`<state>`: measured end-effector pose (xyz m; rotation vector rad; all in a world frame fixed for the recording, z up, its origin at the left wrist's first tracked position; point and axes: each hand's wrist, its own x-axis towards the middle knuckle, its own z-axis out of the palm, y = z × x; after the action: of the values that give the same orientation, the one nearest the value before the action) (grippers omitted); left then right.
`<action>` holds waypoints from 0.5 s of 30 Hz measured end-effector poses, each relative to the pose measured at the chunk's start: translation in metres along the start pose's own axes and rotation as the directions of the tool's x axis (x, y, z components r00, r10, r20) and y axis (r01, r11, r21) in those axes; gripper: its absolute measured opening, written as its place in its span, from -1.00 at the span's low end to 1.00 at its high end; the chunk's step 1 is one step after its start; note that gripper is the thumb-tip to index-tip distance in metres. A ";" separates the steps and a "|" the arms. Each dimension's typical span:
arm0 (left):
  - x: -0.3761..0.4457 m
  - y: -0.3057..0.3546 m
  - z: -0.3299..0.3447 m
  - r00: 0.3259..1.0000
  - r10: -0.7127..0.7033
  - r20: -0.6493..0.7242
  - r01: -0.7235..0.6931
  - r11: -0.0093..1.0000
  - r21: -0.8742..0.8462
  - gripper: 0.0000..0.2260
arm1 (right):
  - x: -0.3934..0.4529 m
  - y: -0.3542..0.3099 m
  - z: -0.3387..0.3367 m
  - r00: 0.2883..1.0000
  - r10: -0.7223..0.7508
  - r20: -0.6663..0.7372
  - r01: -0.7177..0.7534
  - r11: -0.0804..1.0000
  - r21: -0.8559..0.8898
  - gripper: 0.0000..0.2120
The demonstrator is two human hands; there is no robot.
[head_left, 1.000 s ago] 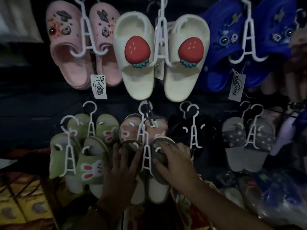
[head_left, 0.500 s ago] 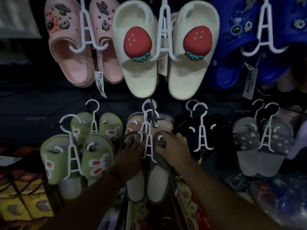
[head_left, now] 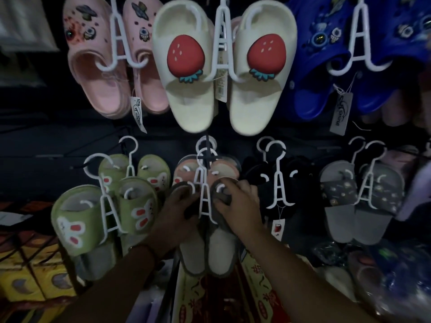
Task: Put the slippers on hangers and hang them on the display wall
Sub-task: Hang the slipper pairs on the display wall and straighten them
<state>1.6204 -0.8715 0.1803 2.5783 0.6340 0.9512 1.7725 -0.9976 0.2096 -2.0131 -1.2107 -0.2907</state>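
A pair of grey slippers (head_left: 221, 250) with pale insoles hangs on a white plastic hanger (head_left: 205, 201) at the lower middle of the dark display wall. The hanger's hook sits at a black peg (head_left: 206, 157) in front of a pink pair (head_left: 186, 169). My left hand (head_left: 175, 213) grips the strap of the left grey slipper. My right hand (head_left: 238, 203) grips the strap of the right one. The hanger's stem runs between my two hands.
Green rabbit slippers (head_left: 93, 220) hang to the left; black (head_left: 279, 183) and dark grey (head_left: 361, 206) pairs to the right. Above hang pink clogs (head_left: 98, 73), cream strawberry slides (head_left: 224, 73) and blue clogs (head_left: 349, 66). Yellow boxes (head_left: 28, 276) and bagged goods (head_left: 384, 276) lie below.
Both hands have risen on the grey pair, from flat over the straps to gripping them near the hanger's arms. The view has moved closer to the wall.
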 end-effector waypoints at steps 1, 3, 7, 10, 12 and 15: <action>-0.008 0.004 0.000 0.992 -0.046 -0.122 0.036 0.996 -0.079 -0.49 | -0.008 -0.001 -0.001 0.998 0.021 -0.062 -0.019 0.999 0.035 -0.48; -0.023 0.007 0.004 0.943 -0.142 -0.300 0.095 0.981 -0.167 -0.52 | -0.025 0.001 -0.002 0.979 0.132 -0.157 -0.118 0.988 0.097 -0.32; -0.033 0.003 0.022 0.881 -0.362 -0.305 0.170 0.844 -0.509 -0.24 | -0.047 0.007 0.004 0.914 0.405 -0.025 -0.371 0.859 0.354 -0.10; -0.032 0.011 0.030 0.846 -0.498 -0.189 0.186 0.609 -0.771 -0.20 | -0.050 0.005 0.012 0.905 0.423 0.036 -0.396 0.811 0.431 -0.17; -0.028 0.011 0.033 0.839 -0.514 -0.178 0.192 0.586 -0.787 -0.20 | -0.047 0.003 0.017 0.907 0.419 0.035 -0.391 0.808 0.441 -0.21; -0.020 0.003 0.035 0.840 -0.511 -0.180 0.217 0.621 -0.753 -0.21 | -0.043 0.002 0.023 0.904 0.427 0.027 -0.393 0.804 0.446 -0.23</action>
<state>1.6312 -0.8893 0.1458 1.4978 0.6866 1.2463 1.7473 -1.0100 0.1697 -1.7774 -0.6806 0.1205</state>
